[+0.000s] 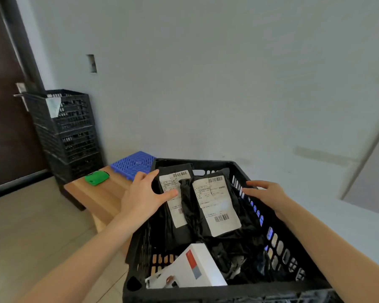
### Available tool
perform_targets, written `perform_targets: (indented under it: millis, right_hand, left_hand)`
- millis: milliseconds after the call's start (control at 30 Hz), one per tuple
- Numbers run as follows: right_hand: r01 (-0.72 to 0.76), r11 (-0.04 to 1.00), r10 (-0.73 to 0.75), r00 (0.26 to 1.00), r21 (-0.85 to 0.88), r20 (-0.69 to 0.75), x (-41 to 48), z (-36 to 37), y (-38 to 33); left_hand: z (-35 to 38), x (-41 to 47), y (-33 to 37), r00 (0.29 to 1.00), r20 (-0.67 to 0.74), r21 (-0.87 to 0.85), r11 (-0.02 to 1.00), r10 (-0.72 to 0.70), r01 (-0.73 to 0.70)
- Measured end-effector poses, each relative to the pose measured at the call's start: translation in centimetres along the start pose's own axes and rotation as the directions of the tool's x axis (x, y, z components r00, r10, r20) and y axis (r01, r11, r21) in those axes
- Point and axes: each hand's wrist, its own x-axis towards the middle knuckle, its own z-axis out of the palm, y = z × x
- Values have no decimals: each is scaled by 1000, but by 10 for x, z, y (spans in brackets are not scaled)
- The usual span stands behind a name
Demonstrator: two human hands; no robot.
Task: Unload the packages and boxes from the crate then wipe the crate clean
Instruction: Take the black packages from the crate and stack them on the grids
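A black slatted crate (pixel 278 243) fills the lower right of the view. Inside it two black plastic mailers with white barcode labels lean against the far wall: a left package (pixel 175 206) and a right package (pixel 217 204). A white box (pixel 190 270) with a red and grey stripe lies at the crate's near end, beside crumpled black bags (pixel 245 256). My left hand (pixel 144 193) grips the left package's upper left edge, thumb across its label. My right hand (pixel 267 193) hovers over the crate's right wall, fingers loosely extended, holding nothing.
A wooden bench (pixel 101 197) stands left of the crate with a green object (pixel 96 177) on it. A blue plastic grid tile (pixel 134 164) lies behind it. A stack of black crates (pixel 68 134) stands against the wall by a dark door (pixel 2 119). Tiled floor lies at lower left.
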Motion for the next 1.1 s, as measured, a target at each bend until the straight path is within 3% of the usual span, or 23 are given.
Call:
perform_targets:
  millis: [300,500,733,1100]
  right_hand:
    - [60,998,-64,983,30,170,75,127,-18]
    - [157,983,-123,946,-93,300,126,174,-13]
    - [235,940,-127,914,-247,386,177,188,-3]
    - [235,932,-121,919,-274,376,238,196,-12]
  left_hand:
    - [-19,-6,-87,956,-85,27,959,-280,283]
    - [9,-23,-104,889,-95,16,893,-447,451]
    - [53,-23,-82,863,-87,-3,866,-498,500]
    - [88,-7,-33,850,-43,47,849,-525,526]
